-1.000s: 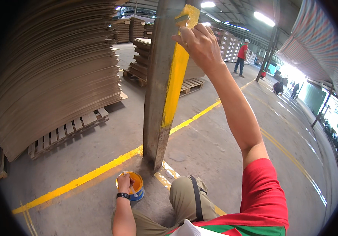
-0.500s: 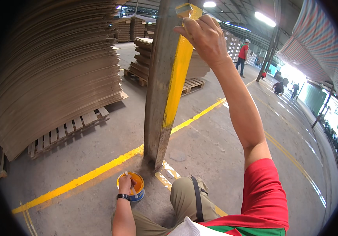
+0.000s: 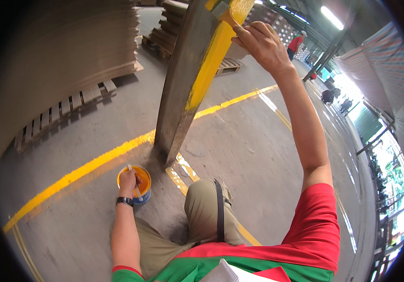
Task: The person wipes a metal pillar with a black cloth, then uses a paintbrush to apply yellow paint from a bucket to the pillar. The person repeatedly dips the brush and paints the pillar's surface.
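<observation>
A paint brush (image 3: 220,10) with a metal ferrule is pinched in my right hand (image 3: 266,48), the arm raised. Its head lies against the upper part of a grey metal pillar (image 3: 176,96), at the edge of a wet-looking yellow band (image 3: 209,68) on the pillar's right-hand face. Low on the left, my left hand (image 3: 127,181) is closed on the pale strip-like handle (image 3: 138,191) of a blue paint bucket (image 3: 143,197). Yellow-orange paint shows inside the bucket, which is left of the pillar's foot. The hand covers part of its opening.
A tall stack of cardboard sheets (image 3: 61,61) stands on a wooden pallet (image 3: 65,110) at the left. Yellow floor lines (image 3: 89,171) run past the pillar's base. My bent knee (image 3: 202,202) is close to it. Other people, one in a red top (image 3: 295,44), are far off.
My view has tipped downward and shifted. The brush and my right hand are lower along the pillar, with yellow now showing above them. My left hand stays on the bucket handle.
</observation>
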A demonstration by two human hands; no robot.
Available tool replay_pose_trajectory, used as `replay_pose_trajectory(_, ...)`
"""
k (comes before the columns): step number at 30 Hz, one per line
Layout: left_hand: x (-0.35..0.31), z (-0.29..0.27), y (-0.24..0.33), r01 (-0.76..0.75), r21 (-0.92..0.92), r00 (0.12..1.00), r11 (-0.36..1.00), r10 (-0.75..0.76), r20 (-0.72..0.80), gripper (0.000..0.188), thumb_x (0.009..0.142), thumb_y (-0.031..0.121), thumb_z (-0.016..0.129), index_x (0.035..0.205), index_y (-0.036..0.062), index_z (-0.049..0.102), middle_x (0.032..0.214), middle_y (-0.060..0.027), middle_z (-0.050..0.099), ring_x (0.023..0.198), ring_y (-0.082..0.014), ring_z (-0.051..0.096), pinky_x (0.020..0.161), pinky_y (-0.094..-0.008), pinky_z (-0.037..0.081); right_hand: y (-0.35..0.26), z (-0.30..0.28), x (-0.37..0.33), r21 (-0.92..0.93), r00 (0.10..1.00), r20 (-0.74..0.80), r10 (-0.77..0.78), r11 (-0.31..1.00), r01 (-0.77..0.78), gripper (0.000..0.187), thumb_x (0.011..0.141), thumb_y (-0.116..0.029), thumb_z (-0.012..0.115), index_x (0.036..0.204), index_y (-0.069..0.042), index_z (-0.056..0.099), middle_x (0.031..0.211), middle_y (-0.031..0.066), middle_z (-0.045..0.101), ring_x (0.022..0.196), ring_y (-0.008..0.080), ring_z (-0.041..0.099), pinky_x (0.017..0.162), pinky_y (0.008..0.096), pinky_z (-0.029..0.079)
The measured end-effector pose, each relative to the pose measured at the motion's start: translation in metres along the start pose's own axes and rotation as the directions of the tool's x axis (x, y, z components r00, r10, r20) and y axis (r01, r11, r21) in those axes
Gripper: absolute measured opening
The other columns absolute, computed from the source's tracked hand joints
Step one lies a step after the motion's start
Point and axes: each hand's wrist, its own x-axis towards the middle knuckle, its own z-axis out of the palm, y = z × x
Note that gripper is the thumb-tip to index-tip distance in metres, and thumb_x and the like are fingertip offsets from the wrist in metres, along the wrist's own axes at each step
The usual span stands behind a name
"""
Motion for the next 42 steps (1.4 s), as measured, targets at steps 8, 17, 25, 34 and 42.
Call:
replay_pose_trajectory(8,-0.011,0.004,0.009,0.006,0.006,1.0,1.0,-0.005,-0.021,0.02,0.098,0.017,0.054,0.089,0.0017,0.063,0.065,-0.0067,0.063,0.052,-0.0168,0.065,0.048,-0.0274,0.053,0.007,-0.019,0.0,0.046,0.968,0.144,-0.205,0.979,0.2,0.042,0.085,-0.02,0.077,0.125,-0.011,0.066,0.098,0.0052,0.069,0.105,0.021,0.062,0.09,0.0296,0.056)
replay_pose_trajectory(17,-0.007,0.008,0.011,0.017,-0.01,1.0,1.0,-0.017,-0.02,0.022,0.099,0.019,0.055,0.087,0.0028,0.062,0.064,-0.0055,0.062,0.052,-0.0164,0.064,0.048,-0.027,0.053,0.006,-0.034,0.004,0.056,0.99,-0.139,-0.03,0.998,0.038,0.034,0.087,-0.026,0.079,0.116,-0.013,0.069,0.079,0.0024,0.064,0.079,0.018,0.062,0.067,0.0337,0.055)
replay_pose_trajectory(25,-0.009,0.005,0.009,0.027,0.007,0.998,1.0,-0.027,-0.049,0.022,0.099,0.02,0.055,0.086,0.0042,0.061,0.064,-0.0053,0.062,0.051,-0.0159,0.064,0.047,-0.0262,0.051,-0.08,-0.04,-0.007,0.328,0.996,0.091,0.003,0.944,-0.033,0.027,0.086,-0.027,0.08,0.107,-0.014,0.067,0.073,0.0031,0.059,0.07,0.0156,0.058,0.061,0.0313,0.049)
replay_pose_trajectory(34,-0.002,0.002,0.003,0.027,0.0,0.999,1.0,-0.027,-0.027,0.024,0.098,0.023,0.054,0.088,0.0043,0.065,0.065,-0.0053,0.063,0.052,-0.0159,0.062,0.049,-0.0281,0.046,-0.07,-0.021,0.009,0.144,0.999,0.032,0.013,0.989,-0.017,0.033,0.09,-0.022,0.075,0.117,-0.01,0.062,0.079,0.0064,0.066,0.077,0.0233,0.062,0.066,0.036,0.051)
replay_pose_trajectory(42,-0.002,0.002,0.001,0.007,-0.013,1.0,1.0,-0.007,-0.004,0.023,0.097,0.022,0.055,0.084,0.0056,0.064,0.064,-0.005,0.062,0.053,-0.016,0.062,0.049,-0.0291,0.047,-0.193,-0.007,-0.038,0.437,0.972,0.234,-0.011,0.894,-0.095,0.029,0.085,-0.017,0.069,0.108,-0.003,0.058,0.075,0.0058,0.064,0.081,0.0256,0.064,0.069,0.0383,0.053)
